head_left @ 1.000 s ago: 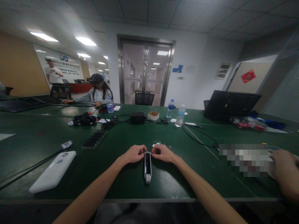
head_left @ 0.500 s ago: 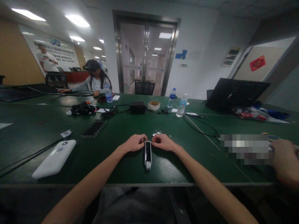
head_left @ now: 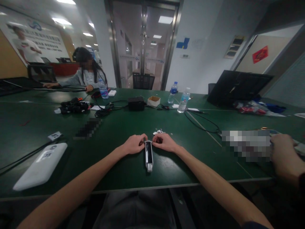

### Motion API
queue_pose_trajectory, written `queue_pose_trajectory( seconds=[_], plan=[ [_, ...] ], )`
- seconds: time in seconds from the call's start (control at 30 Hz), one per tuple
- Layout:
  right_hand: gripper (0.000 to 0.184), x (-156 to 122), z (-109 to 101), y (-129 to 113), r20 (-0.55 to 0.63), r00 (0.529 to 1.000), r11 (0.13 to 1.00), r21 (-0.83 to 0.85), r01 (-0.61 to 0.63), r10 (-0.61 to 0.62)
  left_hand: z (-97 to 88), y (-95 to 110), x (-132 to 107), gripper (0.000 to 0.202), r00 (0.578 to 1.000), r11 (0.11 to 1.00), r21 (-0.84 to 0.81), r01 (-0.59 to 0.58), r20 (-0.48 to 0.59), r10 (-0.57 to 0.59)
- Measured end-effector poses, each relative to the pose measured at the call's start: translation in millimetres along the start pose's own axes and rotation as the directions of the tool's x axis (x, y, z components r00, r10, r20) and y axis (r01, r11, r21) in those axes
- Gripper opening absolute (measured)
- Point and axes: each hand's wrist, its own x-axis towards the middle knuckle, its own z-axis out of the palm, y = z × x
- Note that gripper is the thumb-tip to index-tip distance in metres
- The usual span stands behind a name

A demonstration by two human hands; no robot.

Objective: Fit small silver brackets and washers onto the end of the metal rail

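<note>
A slim white device with a long dark panel (head_left: 149, 154) lies lengthwise on the green table, its pale tip towards me. At its far end, my left hand (head_left: 133, 144) is on the left side with thumb and fingers pinched together. Opposite it, my right hand (head_left: 165, 143) is curled in a similar pinch at the right corner. A thin edge seems to show between the fingertips and the device, but what they grip is too small to make out. Just behind my right hand lies a small pile of tiny white and metallic pieces (head_left: 159, 132).
A white rounded case (head_left: 40, 167) and cables lie left. Farther back are a black adapter box (head_left: 136, 104), a small open carton (head_left: 153, 101) and water bottles (head_left: 184, 101). Another person's hand (head_left: 284, 152) is at right; a seated person (head_left: 87, 71) works across the table.
The view has shifted a little, so most things appear farther left and higher. Both hands stay pinched at the device's far end, with little visible movement.
</note>
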Motion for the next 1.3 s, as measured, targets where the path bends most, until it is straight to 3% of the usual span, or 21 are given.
queue_pose_trajectory(
  seconds=[0.4, 0.57, 0.93, 1.3],
  plan=[
    [0.004, -2, -3, -11, -0.006, 1.000, 0.999, -0.049, -0.023, 0.023, -11.1, -10, 7, 0.020, 0.989, 0.993, -0.005, -0.121, 0.090, 0.121],
    [0.002, 9, 2, -4, -0.044, 0.999, 0.987, -0.160, -0.019, 0.012, -11.3, -30, 26, 0.020, 0.983, 0.985, 0.000, -0.170, 0.073, 0.170],
    [0.003, 55, 0, 30, -0.060, 0.997, 0.970, -0.241, 0.026, -0.042, -29.0, -64, 74, 0.008, 0.983, 0.990, -0.018, -0.142, 0.112, 0.144],
    [0.005, 56, -5, 33, -0.056, 0.997, 0.988, -0.147, 0.037, -0.046, -26.1, -76, 86, 0.009, 0.921, 0.932, -0.104, -0.348, 0.147, 0.361]
  ],
)
